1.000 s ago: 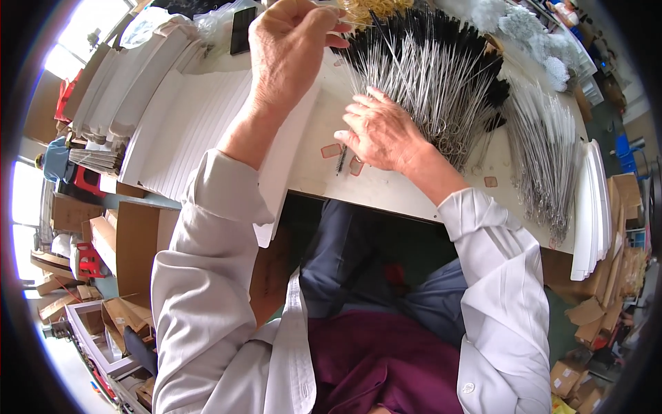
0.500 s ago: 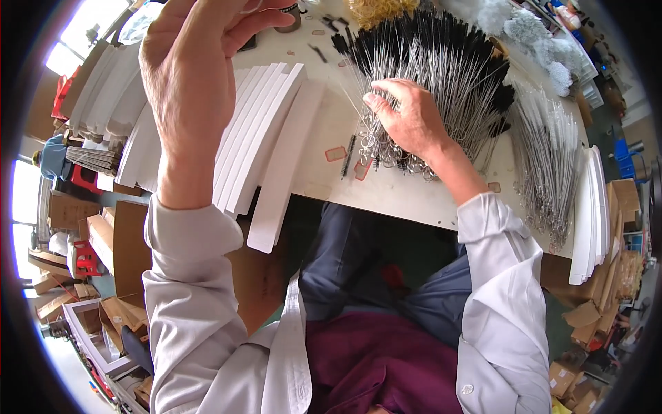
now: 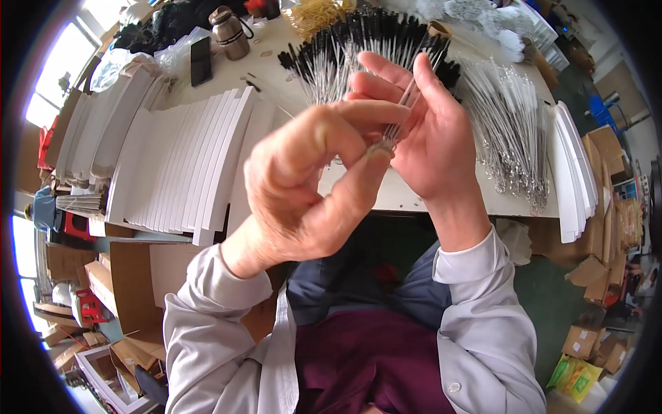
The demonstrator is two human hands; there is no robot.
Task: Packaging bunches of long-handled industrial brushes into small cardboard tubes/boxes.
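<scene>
My left hand [image 3: 300, 179] is raised over the table's front edge, thumb and fingers pinching the ends of a few thin wire-handled brushes [image 3: 414, 91]. The held wires slant up and away across the palm of my right hand [image 3: 441, 141]. That hand is turned palm up, its thumb and fingers apart around the wires. Behind both hands lies a large fanned pile of wire brushes [image 3: 324, 77] with black bristle ends pointing away; my hands hide part of it. To its right is a second heap of wire pieces [image 3: 510, 127] with looped near ends.
Long white folded cartons [image 3: 183, 159] lie in a row at the left of the table [image 3: 403, 201], with more white cartons [image 3: 574, 172] at the right edge. Farther back are a phone [image 3: 201, 61], a steel flask [image 3: 229, 33] and yellow strands [image 3: 314, 17]. Cardboard boxes [image 3: 141, 283] stand on the floor.
My left hand has come down and right from the upper left and now pinches wire brushes. My right hand has lifted off the pile and turned palm up. The view has shifted.
</scene>
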